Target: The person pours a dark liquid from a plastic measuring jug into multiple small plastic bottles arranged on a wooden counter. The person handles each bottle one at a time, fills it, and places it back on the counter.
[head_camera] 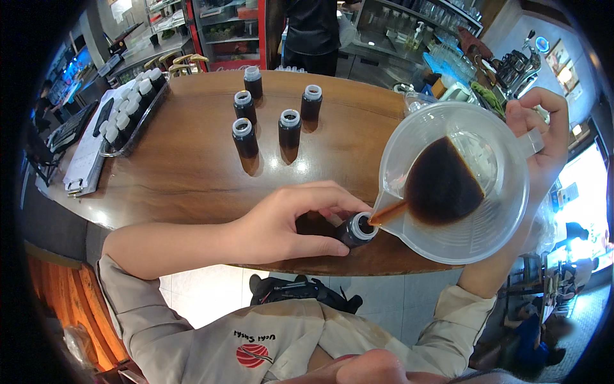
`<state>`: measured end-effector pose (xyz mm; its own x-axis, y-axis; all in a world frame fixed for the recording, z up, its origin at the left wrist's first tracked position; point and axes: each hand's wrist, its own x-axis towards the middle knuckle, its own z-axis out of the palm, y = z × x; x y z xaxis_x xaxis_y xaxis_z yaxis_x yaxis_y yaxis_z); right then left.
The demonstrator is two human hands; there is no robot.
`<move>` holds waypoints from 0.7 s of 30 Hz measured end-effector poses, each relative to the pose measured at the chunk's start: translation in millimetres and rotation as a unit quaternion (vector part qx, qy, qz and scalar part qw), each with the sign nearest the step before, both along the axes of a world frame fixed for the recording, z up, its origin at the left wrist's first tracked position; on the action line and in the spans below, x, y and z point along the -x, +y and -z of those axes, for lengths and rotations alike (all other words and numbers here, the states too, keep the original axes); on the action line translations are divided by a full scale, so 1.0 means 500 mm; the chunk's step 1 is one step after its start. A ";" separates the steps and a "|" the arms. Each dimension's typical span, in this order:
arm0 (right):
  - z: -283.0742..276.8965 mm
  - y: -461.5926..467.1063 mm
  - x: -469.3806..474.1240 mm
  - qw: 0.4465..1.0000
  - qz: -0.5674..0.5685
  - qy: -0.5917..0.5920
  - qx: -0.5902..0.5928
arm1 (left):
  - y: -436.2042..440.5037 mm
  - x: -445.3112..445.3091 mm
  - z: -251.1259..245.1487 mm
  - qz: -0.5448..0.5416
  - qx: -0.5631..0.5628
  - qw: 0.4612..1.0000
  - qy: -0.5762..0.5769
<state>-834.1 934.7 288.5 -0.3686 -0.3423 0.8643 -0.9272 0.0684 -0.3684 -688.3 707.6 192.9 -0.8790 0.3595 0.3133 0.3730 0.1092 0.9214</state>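
My left hand (297, 221) holds a small dark-filled plastic bottle (352, 233), uncapped, near the counter's front edge. By its handle my right hand (544, 127) grips a translucent plastic measuring jug (455, 240), tilted left. Dark brown liquid (441, 187) runs along the jug's spout, which meets the bottle's mouth. Farther back on the wooden counter (192, 177) stand several open bottles with dark contents, among them one at the front (289, 129), one at its left (245, 139) and one at the right (311, 103).
A clear tray (139, 134) of white-capped dark bottles stands at the left, beside a clipboard (86, 168) with papers and a keyboard (72, 127). Behind the counter stands a person in black (312, 33). Glassware (451, 62) and a tap machine (520, 67) are at the back right.
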 end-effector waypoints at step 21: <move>-0.017 -0.003 -0.011 0.983 -0.010 -0.155 0.096 | -0.010 -0.043 -0.028 -0.060 -0.029 0.998 0.000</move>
